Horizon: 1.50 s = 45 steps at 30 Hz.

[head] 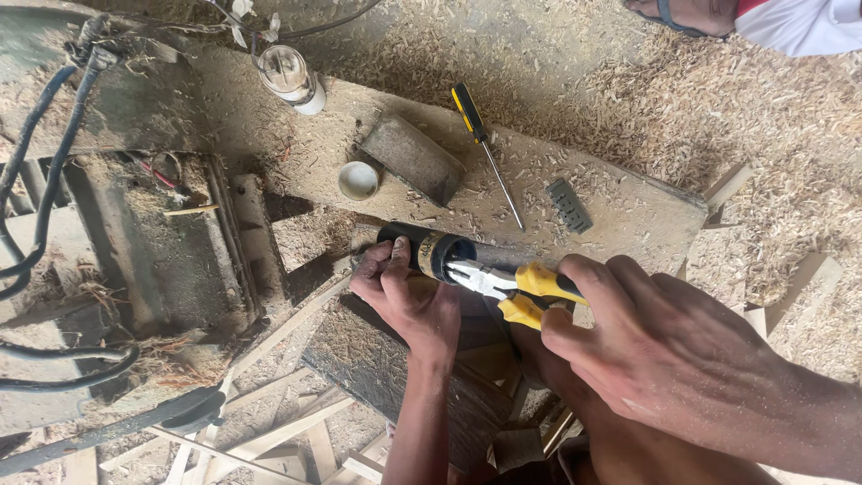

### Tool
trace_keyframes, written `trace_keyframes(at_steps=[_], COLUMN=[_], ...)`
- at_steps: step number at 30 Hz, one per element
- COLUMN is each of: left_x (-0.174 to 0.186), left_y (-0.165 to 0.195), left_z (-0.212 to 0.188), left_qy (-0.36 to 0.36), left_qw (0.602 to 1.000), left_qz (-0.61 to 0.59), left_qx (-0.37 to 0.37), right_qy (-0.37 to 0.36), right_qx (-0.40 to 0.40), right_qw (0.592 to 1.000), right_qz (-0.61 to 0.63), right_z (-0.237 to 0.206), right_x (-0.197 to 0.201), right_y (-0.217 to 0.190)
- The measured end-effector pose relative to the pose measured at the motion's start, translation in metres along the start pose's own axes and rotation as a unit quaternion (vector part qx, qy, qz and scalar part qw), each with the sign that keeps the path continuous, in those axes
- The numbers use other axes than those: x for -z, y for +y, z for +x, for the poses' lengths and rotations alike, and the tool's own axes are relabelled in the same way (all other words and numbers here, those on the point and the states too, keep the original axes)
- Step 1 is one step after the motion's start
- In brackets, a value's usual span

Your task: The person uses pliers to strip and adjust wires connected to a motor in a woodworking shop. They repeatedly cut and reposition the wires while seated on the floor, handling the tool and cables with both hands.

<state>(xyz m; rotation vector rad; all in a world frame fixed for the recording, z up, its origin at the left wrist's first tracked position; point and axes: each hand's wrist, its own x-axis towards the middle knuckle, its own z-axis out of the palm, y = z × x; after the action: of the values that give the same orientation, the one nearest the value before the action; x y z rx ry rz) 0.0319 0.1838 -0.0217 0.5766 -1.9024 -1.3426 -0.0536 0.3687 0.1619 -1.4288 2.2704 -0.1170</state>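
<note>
Workshop floor thick with sawdust and wood shavings; a worn wooden plank point(620, 211) runs across the frame, dusted with chips. On its near edge, at centre frame, lies a black cylindrical part point(429, 251) with a brownish band near its open end. Left hand point(406, 301) is wrapped over the cylinder from below, fingers closed on the body, pinning it against the plank edge. Right hand point(660, 346) is closed around the yellow handles of the pliers point(514, 289); the metal nose points into the cylinder's open mouth. Cannot tell what the nose grips inside, if anything; the tip is dark.

Judgement on doing this well: keep the left hand firm so the cylinder doesn't roll, keep the pliers in line with the bore, squeeze steadily rather than jerk, and keep the left fingers clear of the nose.

Outward: a yellow-and-black screwdriver point(485, 148) lies on the plank above the cylinder, apart from it. A dark rectangular block point(411, 157) and a small white cap point(358, 180) sit up-left, and a small grey ribbed piece point(569, 205) to the right. A glass-fronted cylindrical item point(289, 76) rests further up. Black cables point(40, 180) and a dusty machine point(153, 242) fill the left. Wood offcuts lie below. Another person's sandalled foot point(682, 13) shows at the top edge.
</note>
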Motion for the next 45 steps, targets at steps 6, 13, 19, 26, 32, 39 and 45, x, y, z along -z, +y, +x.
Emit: trace_keyframes(at_steps=[6, 13, 19, 26, 32, 39, 45], left_x=[0.001, 0.006, 0.01, 0.015, 0.017, 0.025, 0.034], left_y=[0.0, 0.001, 0.007, 0.014, 0.018, 0.013, 0.012], left_z=[-0.001, 0.003, 0.008, 0.016, 0.028, 0.039, 0.046], left_qy=[0.014, 0.008, -0.016, -0.044, -0.047, -0.003, 0.006], left_qw=[1.0, 0.995, 0.992, 0.996, 0.994, 0.997, 0.996], left_qz=[0.025, 0.059, 0.09, 0.076, 0.05, 0.02, -0.004], left_qx=[-0.012, -0.076, -0.092, 0.007, 0.085, 0.077, 0.085], right_qy=[-0.074, -0.162, -0.241, -0.254, -0.11, 0.134, 0.09], right_qx=[0.015, -0.016, -0.059, -0.106, -0.116, -0.136, -0.192], right_qw=[0.996, 0.981, 0.964, 0.919, 0.926, 0.938, 0.913], right_qz=[-0.049, 0.1, 0.096, 0.284, 0.341, 0.29, 0.348], right_z=[-0.008, 0.001, 0.032, 0.011, -0.046, -0.04, -0.037], right_x=[-0.001, 0.013, 0.074, 0.054, 0.005, -0.064, -0.118], right_y=[0.006, 0.013, 0.023, 0.049, 0.105, 0.102, 0.104])
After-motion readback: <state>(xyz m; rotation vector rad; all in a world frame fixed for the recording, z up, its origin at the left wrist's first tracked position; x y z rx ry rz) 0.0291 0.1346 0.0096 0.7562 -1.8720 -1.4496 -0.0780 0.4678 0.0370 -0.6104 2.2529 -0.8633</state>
